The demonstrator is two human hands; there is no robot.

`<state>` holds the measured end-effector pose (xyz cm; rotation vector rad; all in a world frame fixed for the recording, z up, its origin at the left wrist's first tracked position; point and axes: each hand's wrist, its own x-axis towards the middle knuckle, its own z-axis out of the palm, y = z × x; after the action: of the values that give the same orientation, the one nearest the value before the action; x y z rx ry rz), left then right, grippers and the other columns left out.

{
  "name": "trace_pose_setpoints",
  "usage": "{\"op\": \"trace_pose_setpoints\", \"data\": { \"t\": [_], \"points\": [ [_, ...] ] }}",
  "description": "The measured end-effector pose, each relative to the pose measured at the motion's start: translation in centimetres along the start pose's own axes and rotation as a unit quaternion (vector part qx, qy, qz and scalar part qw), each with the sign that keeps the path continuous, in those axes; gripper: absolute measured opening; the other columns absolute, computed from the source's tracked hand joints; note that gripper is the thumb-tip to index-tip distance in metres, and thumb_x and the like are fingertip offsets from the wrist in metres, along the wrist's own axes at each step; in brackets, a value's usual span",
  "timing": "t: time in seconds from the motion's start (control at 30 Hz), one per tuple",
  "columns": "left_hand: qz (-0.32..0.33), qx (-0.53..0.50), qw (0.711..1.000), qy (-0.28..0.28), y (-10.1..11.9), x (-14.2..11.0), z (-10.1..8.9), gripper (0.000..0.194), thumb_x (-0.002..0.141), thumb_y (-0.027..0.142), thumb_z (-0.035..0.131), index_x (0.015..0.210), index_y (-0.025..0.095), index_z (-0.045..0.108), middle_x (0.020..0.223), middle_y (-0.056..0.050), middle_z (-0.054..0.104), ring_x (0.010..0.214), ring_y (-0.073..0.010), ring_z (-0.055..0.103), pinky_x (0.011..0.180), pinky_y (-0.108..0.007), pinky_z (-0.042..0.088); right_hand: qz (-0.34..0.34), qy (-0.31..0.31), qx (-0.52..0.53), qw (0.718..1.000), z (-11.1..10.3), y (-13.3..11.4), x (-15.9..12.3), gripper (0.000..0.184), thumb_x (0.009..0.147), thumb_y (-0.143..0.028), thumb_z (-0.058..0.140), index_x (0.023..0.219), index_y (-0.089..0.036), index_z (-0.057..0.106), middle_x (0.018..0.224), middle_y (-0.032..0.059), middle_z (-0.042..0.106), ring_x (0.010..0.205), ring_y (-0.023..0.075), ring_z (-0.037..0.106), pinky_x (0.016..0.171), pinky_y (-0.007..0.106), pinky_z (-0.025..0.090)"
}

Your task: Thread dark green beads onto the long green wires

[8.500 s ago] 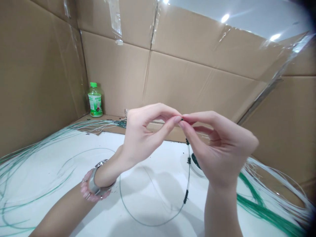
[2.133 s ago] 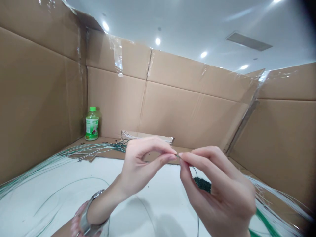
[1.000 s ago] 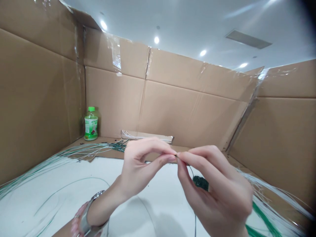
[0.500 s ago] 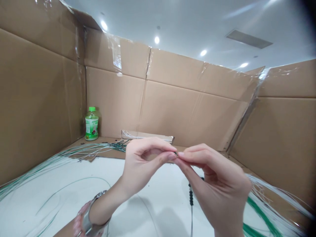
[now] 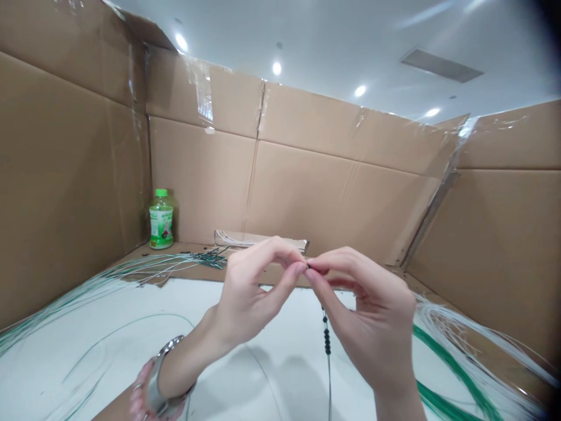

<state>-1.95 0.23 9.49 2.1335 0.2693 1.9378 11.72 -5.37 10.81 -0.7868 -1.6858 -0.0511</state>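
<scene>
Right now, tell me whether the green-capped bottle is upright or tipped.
Upright: the bottle stands on its base, with its green cap at the top.

Cardboard walls and green strands suggest a workshop.

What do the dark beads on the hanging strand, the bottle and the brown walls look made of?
Dark beads: possibly glass or plastic; too small to tell finish. Bottle: likely smooth plastic, given its translucent shoulder. Brown walls: matte cardboard, judging by folds.
</scene>
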Motion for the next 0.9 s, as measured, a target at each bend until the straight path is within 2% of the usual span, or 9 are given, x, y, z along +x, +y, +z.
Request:
{"op": "trace_pose_setpoints", "data": {
  "t": [0.07,0.23,0.33,0.4,0.5,0.63,0.77,0.9],
  "points": [
    [0.024,0.021,0.999,-0.017,-0.1,0.0,-0.1,0.009,0.082,0.008,0.059,0.078,0.016,0.056,0.068,0.001,0.061,0.060,-0.0067,0.057,0.056,-0.016,0.047,0.007,-0.006,-0.010,1.000,0.0,-0.1,0.0,0.016,0.079,-0.005,0.060,0.080,-0.020,0.066,0.073,-0.0013,0.066,0.065,0.0091,0.060,0.056,0.019,0.055],
    [0.034,0.081,0.994,-0.072,-0.3,0.0,-0.3,0.009,0.084,0.008,0.054,0.081,0.016,0.053,0.068,0.002,0.059,0.059,-0.0060,0.055,0.057,-0.015,0.045,0.016,-0.030,-0.042,0.999,-0.3,-0.2,0.3,0.012,0.080,-0.008,0.059,0.077,-0.019,0.063,0.071,-0.0015,0.065,0.063,0.0094,0.060,0.055,0.020,0.054],
    [0.032,0.100,0.992,-0.066,-0.6,0.0,-0.2,0.009,0.086,0.010,0.052,0.080,0.017,0.052,0.067,0.003,0.057,0.059,-0.0064,0.054,0.055,-0.016,0.044,0.048,-0.069,-0.098,0.992,-0.8,0.0,0.5,0.011,0.077,-0.010,0.058,0.073,-0.020,0.059,0.068,-0.0034,0.063,0.062,0.0098,0.059,0.051,0.020,0.051],
    [0.020,0.104,0.993,-0.052,-0.7,0.0,-0.2,0.009,0.086,0.011,0.051,0.080,0.017,0.051,0.067,0.002,0.057,0.058,-0.0064,0.054,0.054,-0.016,0.043,0.075,-0.122,-0.133,0.981,-1.4,0.2,0.6,0.011,0.075,-0.011,0.058,0.070,-0.021,0.059,0.068,-0.0045,0.063,0.063,0.0100,0.060,0.052,0.021,0.050],
    [0.005,0.102,0.994,-0.043,-0.8,0.1,-0.2,0.009,0.086,0.011,0.051,0.079,0.017,0.051,0.067,0.002,0.057,0.057,-0.0057,0.053,0.054,-0.015,0.042,0.124,-0.178,-0.131,0.967,-2.1,0.6,0.7,0.005,0.076,-0.018,0.062,0.078,-0.022,0.064,0.076,-0.0030,0.067,0.070,0.0117,0.063,0.058,0.022,0.052],
    [0.000,0.093,0.994,-0.055,-0.9,-0.1,0.1,0.009,0.086,0.012,0.053,0.079,0.016,0.052,0.067,0.003,0.058,0.058,-0.0046,0.053,0.054,-0.014,0.041,0.151,-0.139,-0.034,0.978,-2.0,0.9,0.8,0.015,0.082,-0.028,0.061,0.094,-0.022,0.068,0.087,0.0020,0.071,0.075,0.0125,0.066,0.064,0.024,0.056],
    [-0.040,0.060,0.996,-0.055,-0.9,-0.5,0.8,0.007,0.087,0.014,0.055,0.080,0.016,0.054,0.069,0.002,0.060,0.060,-0.0053,0.055,0.056,-0.015,0.043,0.150,-0.116,0.016,0.982,-1.5,1.1,1.1,0.009,0.081,-0.021,0.061,0.079,-0.019,0.070,0.073,0.0006,0.070,0.065,0.0108,0.064,0.059,0.021,0.055],
    [-0.098,-0.056,0.993,-0.025,-1.2,-0.4,1.8,0.009,0.088,0.022,0.056,0.081,0.017,0.057,0.071,0.001,0.062,0.062,-0.0064,0.057,0.057,-0.015,0.045,0.136,-0.085,0.031,0.987,-1.8,1.2,1.4,0.009,0.079,-0.014,0.062,0.073,-0.017,0.068,0.070,-0.0012,0.068,0.066,0.0097,0.063,0.059,0.019,0.054]
  ]
}}
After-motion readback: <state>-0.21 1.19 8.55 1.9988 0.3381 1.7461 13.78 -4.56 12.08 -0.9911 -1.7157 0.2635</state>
